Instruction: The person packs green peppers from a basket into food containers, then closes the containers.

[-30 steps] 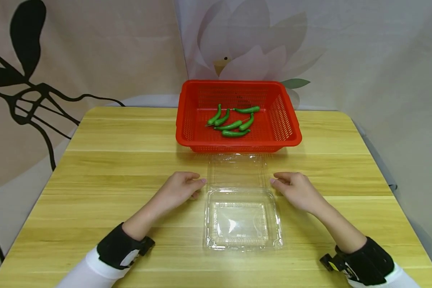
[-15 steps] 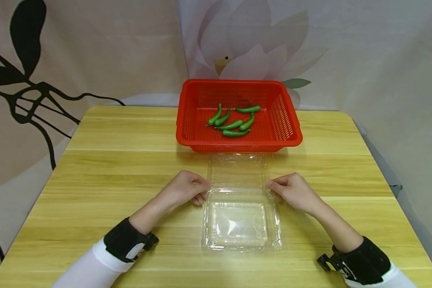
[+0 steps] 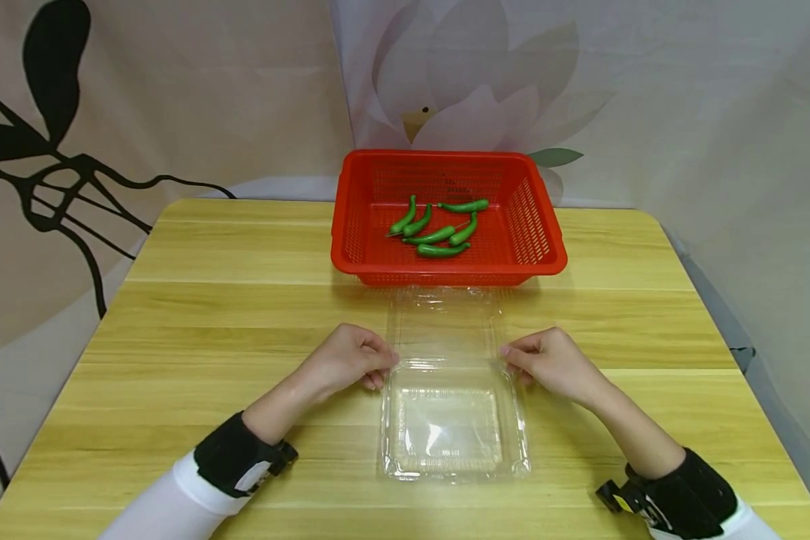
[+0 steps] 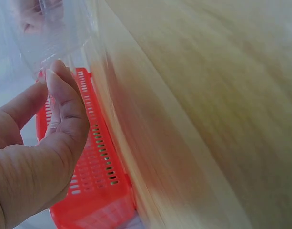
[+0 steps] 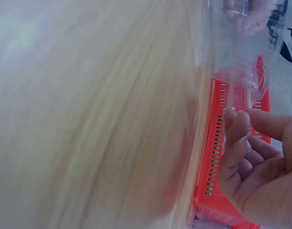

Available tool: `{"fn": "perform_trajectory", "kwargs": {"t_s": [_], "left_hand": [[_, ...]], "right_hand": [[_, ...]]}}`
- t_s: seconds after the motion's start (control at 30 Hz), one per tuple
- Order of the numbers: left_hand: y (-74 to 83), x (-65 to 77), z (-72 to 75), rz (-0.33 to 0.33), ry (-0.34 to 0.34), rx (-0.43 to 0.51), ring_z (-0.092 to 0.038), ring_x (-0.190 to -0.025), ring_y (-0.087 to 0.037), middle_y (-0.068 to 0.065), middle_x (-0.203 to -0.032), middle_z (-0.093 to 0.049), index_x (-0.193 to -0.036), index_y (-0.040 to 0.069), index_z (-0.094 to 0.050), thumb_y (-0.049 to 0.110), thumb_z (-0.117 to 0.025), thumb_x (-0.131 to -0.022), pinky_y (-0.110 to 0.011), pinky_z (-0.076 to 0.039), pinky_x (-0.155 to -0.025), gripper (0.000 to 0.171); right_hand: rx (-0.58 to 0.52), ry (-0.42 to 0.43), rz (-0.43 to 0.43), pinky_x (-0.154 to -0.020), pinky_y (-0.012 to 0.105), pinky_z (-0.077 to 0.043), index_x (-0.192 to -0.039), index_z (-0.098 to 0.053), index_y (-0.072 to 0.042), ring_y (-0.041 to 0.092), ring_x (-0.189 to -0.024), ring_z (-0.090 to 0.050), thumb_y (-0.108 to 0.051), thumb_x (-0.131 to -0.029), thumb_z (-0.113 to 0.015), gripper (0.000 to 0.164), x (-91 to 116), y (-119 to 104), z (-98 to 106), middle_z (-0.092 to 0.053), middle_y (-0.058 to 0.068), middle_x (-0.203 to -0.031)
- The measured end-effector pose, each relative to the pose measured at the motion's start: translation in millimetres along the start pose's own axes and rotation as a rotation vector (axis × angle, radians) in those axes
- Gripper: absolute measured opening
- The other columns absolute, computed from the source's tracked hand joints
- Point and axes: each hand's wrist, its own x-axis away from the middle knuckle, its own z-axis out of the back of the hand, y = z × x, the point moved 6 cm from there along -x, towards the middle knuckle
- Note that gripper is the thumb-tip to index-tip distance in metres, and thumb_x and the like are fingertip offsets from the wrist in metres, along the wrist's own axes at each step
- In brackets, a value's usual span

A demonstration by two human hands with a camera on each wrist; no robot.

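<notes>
"What stood on the pale wooden bench (image 3: 243, 307)?"
"A red basket (image 3: 445, 269), far; nearer, a clear container (image 3: 452, 376), its sides pinched by left hand (image 3: 351, 358) and right hand (image 3: 550, 364)."
"Beyond?"
"A flower-printed backdrop (image 3: 472, 75)."

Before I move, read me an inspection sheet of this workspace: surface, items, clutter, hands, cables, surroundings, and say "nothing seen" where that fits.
Surface: light wood-grain table.
Items: clear plastic container, open, its two halves spread in line; beyond it, a red slotted basket holding six green peppers.
Clutter: nothing seen.
Left hand: fingertips pinch the container's left edge near the fold.
Right hand: fingertips pinch the right edge, also near the fold.
Cables: nothing seen for certain; a thin dark mark right of the table is too small to identify.
Surroundings: pale cloth backdrop with printed flower and dark branch shapes.
</notes>
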Motion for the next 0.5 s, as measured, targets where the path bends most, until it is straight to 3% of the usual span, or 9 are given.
{"fn": "perform_trajectory", "kwargs": {"t_s": [0.5], "left_hand": [[-1.4,9.6,-0.8,-0.027,-0.011,-0.028,-0.066,-0.06,-0.016,-0.013,-0.074,-0.072,-0.086,-0.005,-0.067,0.0,-0.077,-0.093,-0.031,-0.061,-0.06,0.014]], "right_hand": [[0.007,-0.018,0.009,-0.054,0.029,-0.055,-0.096,-0.079,-0.003,0.022,-0.067,-0.067,-0.019,-0.098,-0.075,0.017,9.6,-3.1,-4.0,-0.074,0.006,-0.077]]}}
